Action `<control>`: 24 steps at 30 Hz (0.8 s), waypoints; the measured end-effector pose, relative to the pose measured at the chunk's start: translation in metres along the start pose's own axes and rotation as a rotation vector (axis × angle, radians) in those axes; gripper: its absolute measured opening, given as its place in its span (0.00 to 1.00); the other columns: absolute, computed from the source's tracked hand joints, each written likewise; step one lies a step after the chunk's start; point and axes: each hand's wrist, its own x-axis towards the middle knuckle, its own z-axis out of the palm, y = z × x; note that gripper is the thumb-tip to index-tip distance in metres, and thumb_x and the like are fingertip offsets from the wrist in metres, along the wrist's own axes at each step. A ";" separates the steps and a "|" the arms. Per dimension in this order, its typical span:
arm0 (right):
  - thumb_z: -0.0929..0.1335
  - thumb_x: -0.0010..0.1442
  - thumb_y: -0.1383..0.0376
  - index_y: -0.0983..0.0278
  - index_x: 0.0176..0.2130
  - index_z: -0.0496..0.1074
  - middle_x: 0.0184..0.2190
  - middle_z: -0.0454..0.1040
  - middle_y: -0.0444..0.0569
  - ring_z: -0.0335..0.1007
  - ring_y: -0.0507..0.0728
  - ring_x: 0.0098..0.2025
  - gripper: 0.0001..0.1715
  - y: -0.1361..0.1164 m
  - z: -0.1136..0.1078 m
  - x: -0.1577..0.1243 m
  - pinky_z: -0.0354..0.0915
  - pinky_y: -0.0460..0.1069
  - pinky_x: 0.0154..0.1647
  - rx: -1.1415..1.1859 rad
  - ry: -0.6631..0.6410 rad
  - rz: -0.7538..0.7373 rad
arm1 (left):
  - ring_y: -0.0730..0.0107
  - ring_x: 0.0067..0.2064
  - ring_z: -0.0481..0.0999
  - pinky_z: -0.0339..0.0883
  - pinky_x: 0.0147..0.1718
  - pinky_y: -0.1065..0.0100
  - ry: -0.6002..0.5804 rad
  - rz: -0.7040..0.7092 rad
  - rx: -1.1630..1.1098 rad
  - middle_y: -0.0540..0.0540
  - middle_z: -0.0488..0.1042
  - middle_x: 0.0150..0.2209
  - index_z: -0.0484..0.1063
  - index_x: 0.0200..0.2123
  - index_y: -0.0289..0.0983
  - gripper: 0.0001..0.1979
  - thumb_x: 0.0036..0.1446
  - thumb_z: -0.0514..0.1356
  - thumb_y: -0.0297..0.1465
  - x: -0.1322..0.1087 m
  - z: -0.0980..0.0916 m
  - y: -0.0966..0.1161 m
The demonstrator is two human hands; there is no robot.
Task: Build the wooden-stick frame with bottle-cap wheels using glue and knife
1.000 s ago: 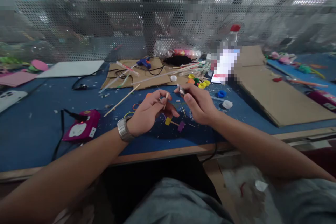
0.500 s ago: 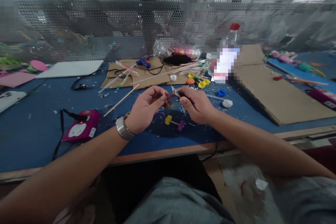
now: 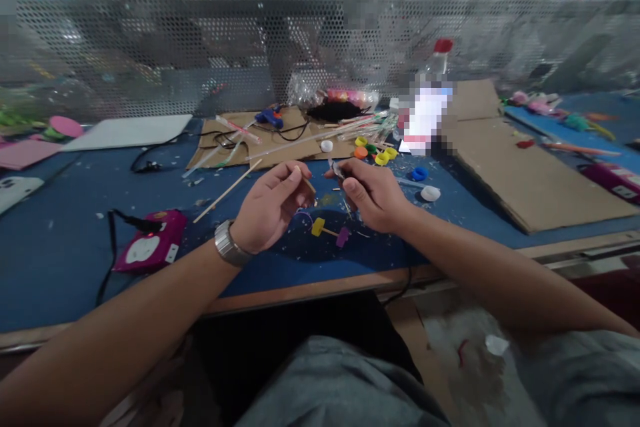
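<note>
My right hand [image 3: 376, 195] is wrapped around a craft knife [image 3: 337, 170], whose pale blade points up and to the left; most of its handle is hidden in the palm. Facing it a short way off, my left hand [image 3: 273, 203] has its thumb pressed to the bent fingers. Whatever small thing lies in that pinch is too hidden to name. On the table below and between both hands rests a thin stick with a yellow piece [image 3: 318, 226] on one end and a purple piece [image 3: 343, 237] on the other.
Bottle caps [image 3: 383, 158] and a bundle of straws lie beyond my hands. A blue glue gun [image 3: 270, 117] rests on cardboard. A magenta power box [image 3: 153, 240] sits left, near a wooden stick [image 3: 227, 191]. Cardboard [image 3: 540, 173] covers the right, and a lit phone [image 3: 427, 117] leans behind.
My left hand has drawn back from the knife and rolled, opening a wider gap between the hands. The right hand keeps its grip on the knife. The view has shifted slightly.
</note>
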 end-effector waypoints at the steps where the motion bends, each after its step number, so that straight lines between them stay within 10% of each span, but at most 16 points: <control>1: 0.56 0.80 0.39 0.61 0.49 0.75 0.28 0.75 0.46 0.74 0.57 0.32 0.34 0.000 0.000 0.000 0.63 0.53 0.32 -0.001 -0.002 -0.005 | 0.73 0.28 0.67 0.70 0.32 0.71 -0.003 -0.008 0.001 0.53 0.65 0.24 0.79 0.39 0.37 0.13 0.67 0.72 0.40 0.000 0.000 0.000; 11: 0.59 0.82 0.47 0.63 0.53 0.75 0.39 0.83 0.51 0.79 0.57 0.38 0.26 0.003 0.000 0.001 0.69 0.52 0.39 -0.093 -0.048 -0.190 | 0.69 0.35 0.76 0.73 0.37 0.68 -0.013 0.068 0.078 0.47 0.77 0.35 0.79 0.38 0.37 0.16 0.64 0.75 0.44 0.000 -0.004 -0.005; 24: 0.61 0.81 0.50 0.64 0.50 0.76 0.40 0.84 0.53 0.78 0.58 0.39 0.24 0.002 0.004 0.001 0.66 0.51 0.39 -0.230 -0.118 -0.232 | 0.73 0.26 0.62 0.58 0.25 0.70 -0.084 0.063 0.231 0.52 0.65 0.30 0.71 0.44 0.41 0.20 0.68 0.70 0.50 0.000 -0.005 -0.014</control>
